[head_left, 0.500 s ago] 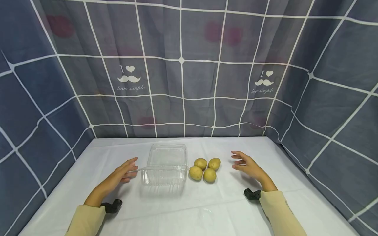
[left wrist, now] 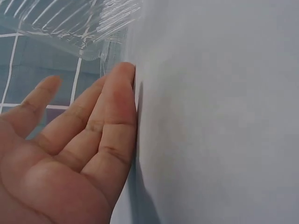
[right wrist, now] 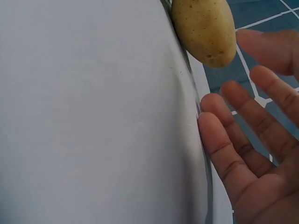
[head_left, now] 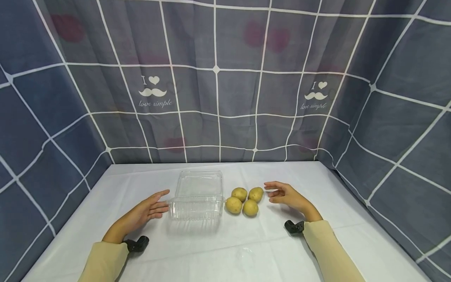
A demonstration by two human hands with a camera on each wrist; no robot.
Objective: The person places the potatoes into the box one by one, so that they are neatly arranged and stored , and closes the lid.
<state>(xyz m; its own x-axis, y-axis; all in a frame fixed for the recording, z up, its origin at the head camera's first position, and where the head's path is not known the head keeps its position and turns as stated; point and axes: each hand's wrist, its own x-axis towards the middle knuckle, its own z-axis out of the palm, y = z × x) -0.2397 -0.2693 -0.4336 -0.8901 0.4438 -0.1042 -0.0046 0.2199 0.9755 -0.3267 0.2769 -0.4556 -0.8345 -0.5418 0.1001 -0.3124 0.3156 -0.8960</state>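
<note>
A clear plastic clamshell box [head_left: 195, 208] stands on the white table with its lid [head_left: 199, 184] tipped back. Just left of it is my left hand [head_left: 146, 212], fingers extended; in the left wrist view the fingertips come close to the ribbed box wall [left wrist: 70, 18], and whether they touch it I cannot tell. Several yellow potatoes [head_left: 250, 208] lie grouped at the box's right. My right hand [head_left: 290, 197], fingers loosely bent and holding nothing, hovers right of the far-right potato [head_left: 255, 194]. The right wrist view shows a potato [right wrist: 205, 32] beyond the spread fingers.
A white cloth [head_left: 211, 258] covers the table. Grey-blue checked curtains [head_left: 236, 94] rise behind it and at both sides. Black wrist-worn devices [head_left: 138, 244] sit at both wrists.
My right hand has moved left, closer to the potatoes. The left hand has shifted slightly right toward the box, its fingers straighter. Box and potatoes stay put.
</note>
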